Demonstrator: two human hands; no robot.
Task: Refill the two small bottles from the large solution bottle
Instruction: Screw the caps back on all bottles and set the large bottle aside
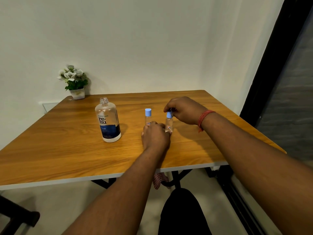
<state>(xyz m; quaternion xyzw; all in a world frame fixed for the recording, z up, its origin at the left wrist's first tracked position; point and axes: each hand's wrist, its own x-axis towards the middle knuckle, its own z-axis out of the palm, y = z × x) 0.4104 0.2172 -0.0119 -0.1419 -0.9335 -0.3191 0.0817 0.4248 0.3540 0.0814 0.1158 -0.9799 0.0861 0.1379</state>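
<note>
- The right hand [183, 110] pinches the blue cap [169, 114] of the near bottle [169, 125] from above, fingertips curled round it.
- The left hand [155, 135] grips that bottle low on its body, fingers wrapped round its base; the bottle stands upright on the table [59, 146].
- A red thread [204, 118] circles the right wrist.
- Just left of the left fingers stands the far bottle [148, 117], upright, blue cap on, touching the knuckles or nearly so; I cannot tell which.
- Farther left, well apart from both hands, the large bottle [108, 120] stands upright with its neck uncapped, clear inside.
- At the table's far left corner, against the wall, sits a flower pot [77, 93].
</note>
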